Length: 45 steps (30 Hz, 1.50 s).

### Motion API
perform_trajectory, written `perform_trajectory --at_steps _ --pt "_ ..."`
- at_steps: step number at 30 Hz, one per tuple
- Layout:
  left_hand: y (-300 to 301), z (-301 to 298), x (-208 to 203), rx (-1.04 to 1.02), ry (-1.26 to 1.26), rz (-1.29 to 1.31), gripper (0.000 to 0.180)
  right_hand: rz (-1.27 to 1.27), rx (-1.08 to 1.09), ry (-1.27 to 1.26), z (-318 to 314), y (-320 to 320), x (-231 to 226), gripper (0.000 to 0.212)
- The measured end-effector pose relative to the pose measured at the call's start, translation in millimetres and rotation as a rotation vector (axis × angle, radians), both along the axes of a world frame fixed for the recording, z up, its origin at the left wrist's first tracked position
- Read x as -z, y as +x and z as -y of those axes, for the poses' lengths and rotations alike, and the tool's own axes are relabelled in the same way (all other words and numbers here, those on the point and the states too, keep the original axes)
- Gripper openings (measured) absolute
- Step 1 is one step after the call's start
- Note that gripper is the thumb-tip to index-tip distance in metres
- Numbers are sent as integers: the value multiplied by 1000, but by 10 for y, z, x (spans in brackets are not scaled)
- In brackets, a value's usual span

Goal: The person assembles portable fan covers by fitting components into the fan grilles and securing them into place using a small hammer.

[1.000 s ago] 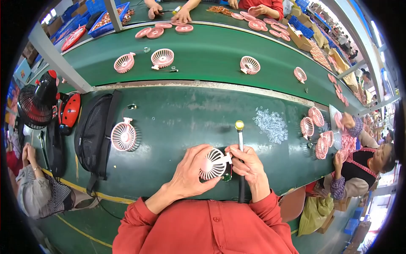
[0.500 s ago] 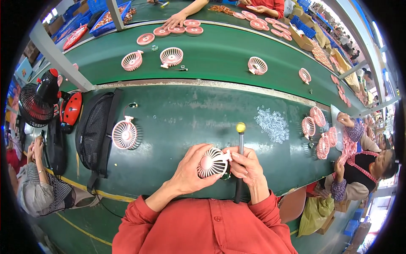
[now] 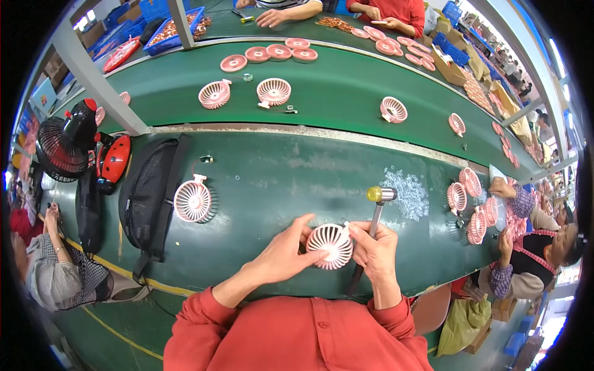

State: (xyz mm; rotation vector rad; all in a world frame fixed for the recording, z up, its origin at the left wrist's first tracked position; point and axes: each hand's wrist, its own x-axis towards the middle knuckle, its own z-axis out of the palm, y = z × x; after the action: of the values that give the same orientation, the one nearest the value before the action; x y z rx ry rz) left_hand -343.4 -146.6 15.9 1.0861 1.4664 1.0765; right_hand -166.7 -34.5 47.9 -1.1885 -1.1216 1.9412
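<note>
My left hand (image 3: 279,252) is closed round the side of a pink fan housing (image 3: 332,247) with a slotted round cage, thumb across its front. My right hand (image 3: 378,252) pinches the short neck at the cage's upper right. The same hand also holds a small hammer (image 3: 377,215), its grey shaft running up between the fingers and its dark grip hanging below. The hammer's head has a yellow face turned left. To the left, another pink fan housing (image 3: 192,201) lies on the green table, a small circuit board (image 3: 206,159) wired to it.
A heap of small clear plastic pieces (image 3: 408,196) lies right of the hammer. Several pink housings (image 3: 476,226) sit near a co-worker at the right. A black mesh bag (image 3: 146,198) lies at left. Beyond the table's raised edge, a green conveyor belt (image 3: 334,93) carries more housings.
The hammer has tilted, its head swinging up to the right and turning sideways. The held housing has turned, its cage now facing me more. A co-worker's hand has left the pink rings across the belt.
</note>
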Motion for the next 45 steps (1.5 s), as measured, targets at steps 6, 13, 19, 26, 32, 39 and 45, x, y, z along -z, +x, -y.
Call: perform_trajectory --at_steps 6,13,19,26,32,39,45 --pt "-265 -632 -203 -66 165 -218 51 265 140 352 -99 17 38 14" --pt "-939 -1499 91 -238 517 -755 54 233 68 252 -47 63 72 19" --pt "-2053 -1430 380 -528 154 -1292 51 223 -194 -47 107 64 263 17" --pt "-2652 -1272 664 -408 -57 -1489 44 306 -481 -118 205 -106 319 22" --pt "-2193 -1274 385 -438 74 -1383 17 328 -427 -104 197 -102 229 23" --pt "-948 -704 -275 -346 227 -722 27 308 -218 155 157 -153 162 23" --pt "-142 -334 -190 -151 209 94 22 258 -210 514 194 -240 -3 31"
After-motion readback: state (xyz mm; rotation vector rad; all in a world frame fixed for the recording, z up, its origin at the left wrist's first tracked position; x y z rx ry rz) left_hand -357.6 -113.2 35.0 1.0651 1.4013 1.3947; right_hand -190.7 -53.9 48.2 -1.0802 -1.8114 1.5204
